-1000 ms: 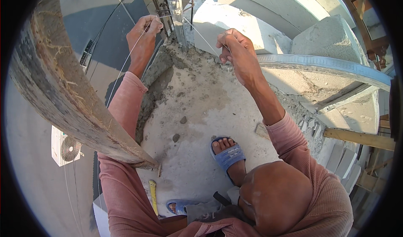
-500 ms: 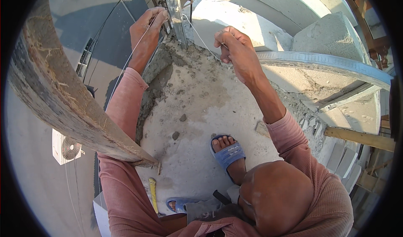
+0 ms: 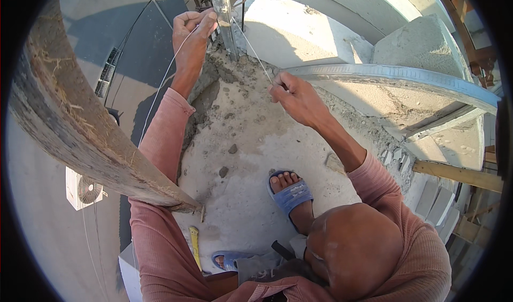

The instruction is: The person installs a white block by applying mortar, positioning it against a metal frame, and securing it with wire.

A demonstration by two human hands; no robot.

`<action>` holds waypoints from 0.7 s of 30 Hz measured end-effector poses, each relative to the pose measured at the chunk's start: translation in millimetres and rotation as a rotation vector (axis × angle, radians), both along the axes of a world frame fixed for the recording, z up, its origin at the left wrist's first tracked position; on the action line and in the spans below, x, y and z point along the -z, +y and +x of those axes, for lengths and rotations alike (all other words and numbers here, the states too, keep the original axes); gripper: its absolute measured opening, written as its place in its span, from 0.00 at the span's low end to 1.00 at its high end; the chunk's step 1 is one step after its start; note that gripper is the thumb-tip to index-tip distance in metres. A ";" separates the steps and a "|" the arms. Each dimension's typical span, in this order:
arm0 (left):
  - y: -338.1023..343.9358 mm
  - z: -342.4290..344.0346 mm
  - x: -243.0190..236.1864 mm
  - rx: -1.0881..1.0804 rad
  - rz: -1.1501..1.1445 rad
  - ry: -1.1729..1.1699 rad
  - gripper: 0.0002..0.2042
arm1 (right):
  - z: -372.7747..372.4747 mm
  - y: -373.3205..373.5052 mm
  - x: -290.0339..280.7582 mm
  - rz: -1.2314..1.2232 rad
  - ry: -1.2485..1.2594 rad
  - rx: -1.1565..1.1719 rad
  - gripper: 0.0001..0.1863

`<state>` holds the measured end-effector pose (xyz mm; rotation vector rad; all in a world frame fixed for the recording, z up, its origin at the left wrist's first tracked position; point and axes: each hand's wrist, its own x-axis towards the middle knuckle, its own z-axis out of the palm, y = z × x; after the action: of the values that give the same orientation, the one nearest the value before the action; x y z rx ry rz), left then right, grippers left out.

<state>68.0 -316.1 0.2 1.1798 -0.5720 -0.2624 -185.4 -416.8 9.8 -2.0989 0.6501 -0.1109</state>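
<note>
A thin white string [image 3: 162,85] hangs down from my left hand [image 3: 191,43] past my sleeve. My left hand is closed on it, thumb and fingers pinched together against the upright metal post [image 3: 220,13]. On the post's right side the string comes out again and slants down, taut, to my right hand [image 3: 296,98]. The fingers of that hand are closed on the string's end, over the concrete floor. How the string passes behind the post is hidden by the post and my left fingers.
A rough wooden beam [image 3: 101,136] crosses over my left arm. At right, a long metal-faced bar [image 3: 395,73] lies alongside pale blocks [image 3: 414,43]. A yellow-handled tool [image 3: 194,243] rests near my sandal [image 3: 291,195]. Past the ledge at left is a drop, with an air-conditioning unit [image 3: 85,187] below.
My right hand has moved down and slightly left, and its stretch of string has gone from slack to straight. My left hand has shifted a little right, closer against the post.
</note>
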 end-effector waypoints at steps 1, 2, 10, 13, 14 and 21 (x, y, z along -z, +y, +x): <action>0.5 -1.3 -0.4 -0.001 0.001 0.000 0.16 | -5.7 2.3 2.6 0.025 0.033 -0.037 0.20; 1.4 -3.0 -1.0 0.018 0.017 -0.009 0.16 | -11.4 5.1 1.9 0.026 0.035 -0.037 0.20; 9.3 -5.6 1.6 0.006 0.143 -0.164 0.21 | -40.3 25.3 -11.6 0.772 0.111 -0.166 0.11; 13.5 -11.0 -0.7 0.011 0.206 -0.126 0.22 | -48.9 25.8 -15.1 1.010 0.086 -0.255 0.09; 13.6 -14.7 -2.5 -0.003 0.233 -0.056 0.22 | -49.5 22.5 -15.3 1.010 0.084 -0.252 0.09; 15.8 -59.3 -20.7 0.418 0.217 0.581 0.22 | -32.5 30.0 3.1 1.243 0.152 -0.381 0.08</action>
<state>8.6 -300.3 20.9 1.1126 -0.2716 -1.0084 -217.9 -386.7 6.7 -0.9766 0.2461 0.5432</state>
